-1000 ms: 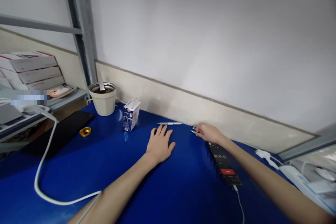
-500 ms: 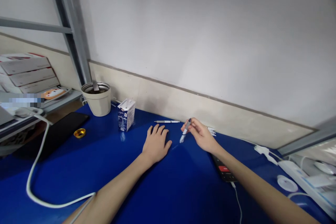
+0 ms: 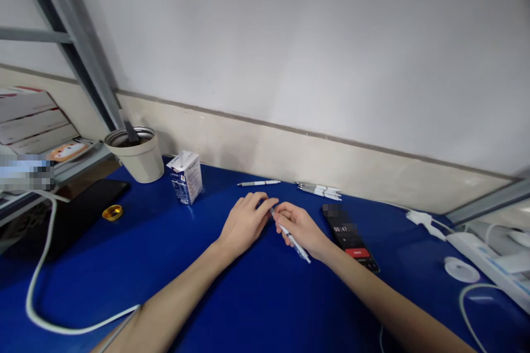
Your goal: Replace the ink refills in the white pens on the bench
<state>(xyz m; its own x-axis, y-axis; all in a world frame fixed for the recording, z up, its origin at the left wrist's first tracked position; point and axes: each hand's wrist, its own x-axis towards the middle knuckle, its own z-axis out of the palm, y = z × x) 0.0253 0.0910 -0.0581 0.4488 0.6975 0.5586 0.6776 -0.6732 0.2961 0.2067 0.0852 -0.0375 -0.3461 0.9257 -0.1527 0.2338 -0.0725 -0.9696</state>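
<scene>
While the right hand (image 3: 298, 230) clamps a white pen (image 3: 292, 239), its tip just beside the empty left hand (image 3: 244, 224)

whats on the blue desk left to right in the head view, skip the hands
black tablet → gold bottle cap → beige cup → small carton → single pen → bundle of pens → black phone → white power strip
</scene>
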